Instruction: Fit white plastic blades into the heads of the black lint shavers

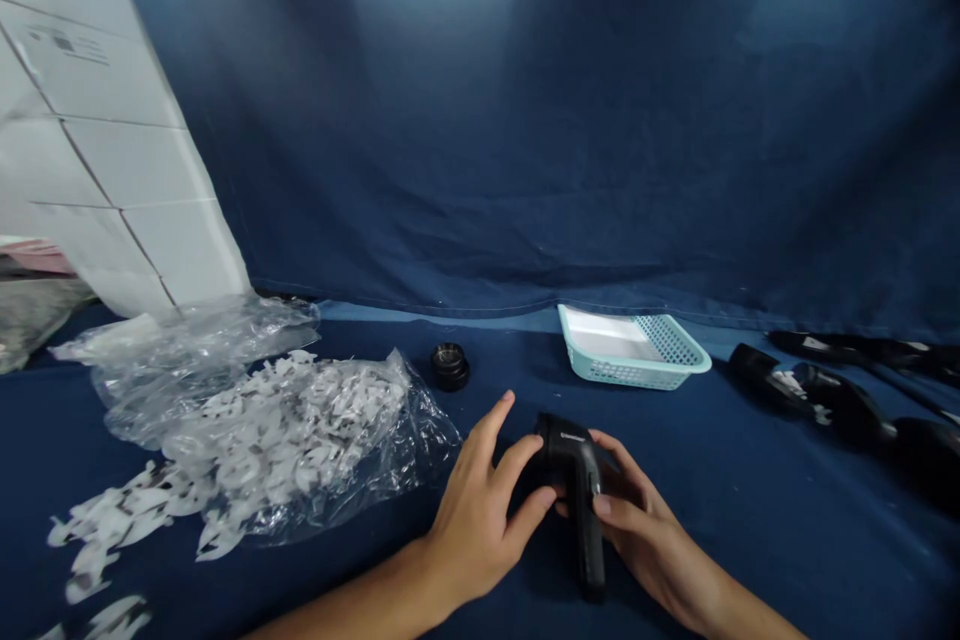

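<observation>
A black handheld plastic device (576, 465) stands in front of me, its head up and its long handle pointing toward me. My left hand (480, 510) grips the head from the left, with its fingers curled around it. My right hand (630, 505) holds it from the right, its thumb lying across the handle. Part of the device is hidden behind my fingers. A small round black part (450, 367) sits on the cloth beyond my left hand, apart from it.
A clear plastic bag (300, 430) of white cut pieces lies at the left, with loose pieces spilled nearby. A pale blue basket (634, 350) stands ahead. Several black devices (814, 390) lie at the right on the dark blue cloth. A white stacked carton (112, 140) rises at the far left.
</observation>
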A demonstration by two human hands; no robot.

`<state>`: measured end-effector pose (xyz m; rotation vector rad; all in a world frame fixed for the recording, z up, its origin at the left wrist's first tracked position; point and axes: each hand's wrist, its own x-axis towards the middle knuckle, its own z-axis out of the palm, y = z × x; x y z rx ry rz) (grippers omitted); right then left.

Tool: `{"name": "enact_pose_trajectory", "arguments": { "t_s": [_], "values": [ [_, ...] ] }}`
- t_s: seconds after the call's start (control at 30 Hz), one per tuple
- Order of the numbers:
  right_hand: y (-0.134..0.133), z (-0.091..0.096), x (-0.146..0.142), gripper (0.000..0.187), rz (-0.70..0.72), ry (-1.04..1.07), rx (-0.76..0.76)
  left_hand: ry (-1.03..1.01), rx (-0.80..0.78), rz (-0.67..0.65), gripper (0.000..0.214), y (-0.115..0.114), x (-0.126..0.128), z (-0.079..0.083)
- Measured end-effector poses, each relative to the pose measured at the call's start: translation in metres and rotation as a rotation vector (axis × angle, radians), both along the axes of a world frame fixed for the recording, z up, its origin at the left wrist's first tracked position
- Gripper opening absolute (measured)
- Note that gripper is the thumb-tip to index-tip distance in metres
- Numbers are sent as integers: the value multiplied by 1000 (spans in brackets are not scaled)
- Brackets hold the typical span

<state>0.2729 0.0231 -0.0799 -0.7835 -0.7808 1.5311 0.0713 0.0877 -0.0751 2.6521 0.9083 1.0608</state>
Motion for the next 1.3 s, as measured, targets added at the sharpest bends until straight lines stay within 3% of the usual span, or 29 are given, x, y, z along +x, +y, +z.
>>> {"name": "enact_pose_trajectory", "arguments": {
  "t_s": [0.37, 0.77, 0.9, 1.1, 1.3],
  "values": [
    [1, 0, -7, 59, -74, -357, 38, 36, -23, -71, 37, -7, 7, 4],
    [2, -13, -3, 47, -146, -430, 2, -45, -216, -29, 29, -1, 6, 2],
    [5, -14, -3, 50, -183, -332, -77, -112, -253, -7, 28, 1, 6, 0],
    [9, -6, 1, 52, -116, 47, -181, -139, -327, -6, 39, 6, 7, -1],
    [11, -2, 9, 59, -38, 119, -242, -138, -361, -14, 49, 8, 5, -6]
  ]
}}
